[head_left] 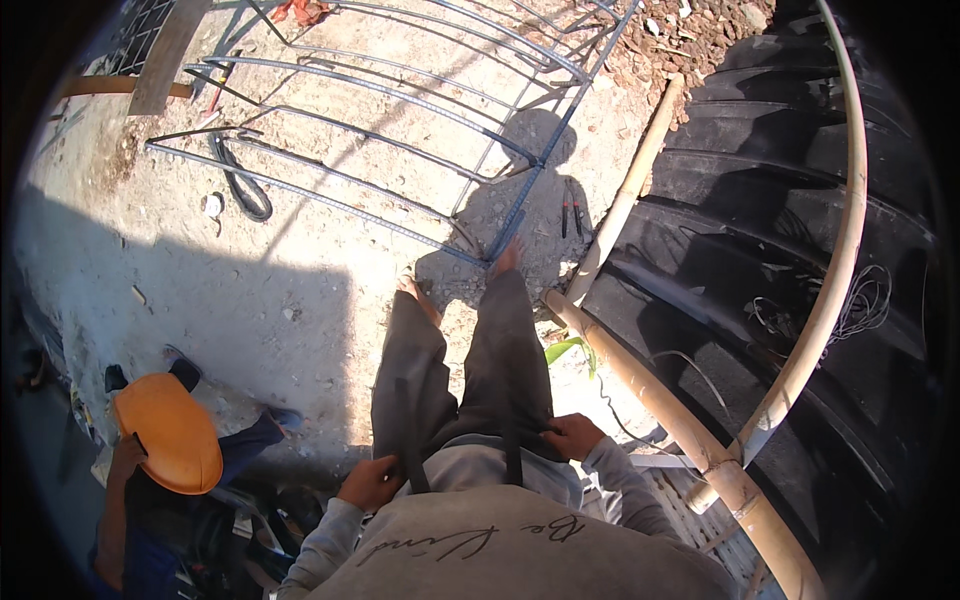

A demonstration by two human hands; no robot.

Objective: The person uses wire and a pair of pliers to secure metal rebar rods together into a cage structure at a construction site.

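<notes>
I stand on pale dirt, both arms lowered to my hips. My left hand point(370, 483) is closed at the left hip of my dark trousers point(410, 370), fingers curled at the cloth. On the other side my right hand point(573, 437) pinches the trousers near the right hip. Ahead of my bare feet lies a frame of bent steel rebar point(340, 178), its near corner by my right foot. A pair of pliers with dark red handles point(571, 207) rests on the ground in my shadow, away from both hands.
Bamboo poles point(660, 400) run along my right, beside black ribbed sheeting point(740, 180) with loose wire point(862, 303) on it. At lower left another person's hand point(130, 450) touches an orange rounded plastic object point(168, 433). A dark looped strap or hose point(245, 190) lies left of the rebar.
</notes>
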